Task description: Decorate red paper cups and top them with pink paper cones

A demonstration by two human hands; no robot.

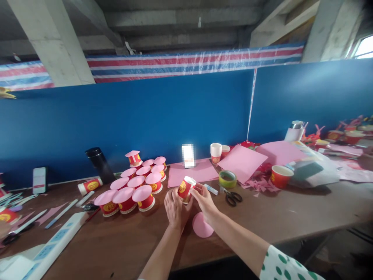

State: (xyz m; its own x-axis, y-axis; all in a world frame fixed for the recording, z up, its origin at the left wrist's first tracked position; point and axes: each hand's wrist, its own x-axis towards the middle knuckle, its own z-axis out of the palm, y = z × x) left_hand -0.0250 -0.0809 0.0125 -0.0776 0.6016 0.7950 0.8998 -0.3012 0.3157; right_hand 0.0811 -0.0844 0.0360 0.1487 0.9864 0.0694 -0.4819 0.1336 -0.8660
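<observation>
My left hand [176, 206] is wrapped round a red paper cup [185, 188] with a yellow emblem, held tilted above the brown table. The fingers of my right hand [204, 198] are closed at the cup's right side, near its white rim; whether they pinch something small there cannot be made out. Beneath my right wrist a round pink paper disc [203, 225] lies on the table. To the left stand several red cups topped with pink discs [142, 193].
Green tape [227, 179], black-handled scissors [233, 197] and a glue tube [211, 189] lie right of my hands. Pink sheets [241, 161] and a red cup [281, 176] are farther right. At left are a black bottle [100, 163] and a power strip [55, 245].
</observation>
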